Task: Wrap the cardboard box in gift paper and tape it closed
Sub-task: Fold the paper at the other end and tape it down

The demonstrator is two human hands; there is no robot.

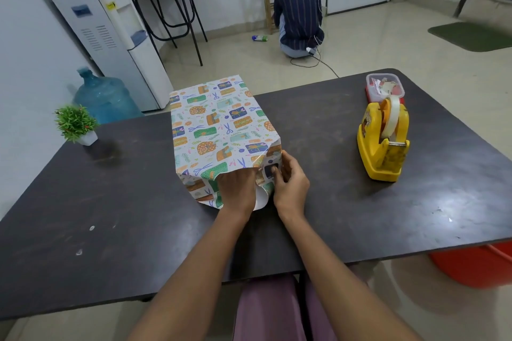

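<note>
Head view looks down over two bare forearms reaching across a dark table. Left hand lies flat with fingers straight, pressing the near end flap of the gift paper down against the box end. Right hand sits just beside it, fingers curled, thumb and fingertips pinching the right side fold of the paper at the near corner. A white underside of paper curls out below, between the two hands.

Wrapped box stands at the middle of the table, its long axis running away from the person and leaning slightly leftward; the far end reaches the table's back edge. The cardboard itself is hidden under the paper.

To the right, well apart, a yellow tape dispenser carries a roll of clear tape. Behind it a lidded clear container holds red and white bits I cannot identify. Far left, a small potted plant stands in a white pot.
</note>
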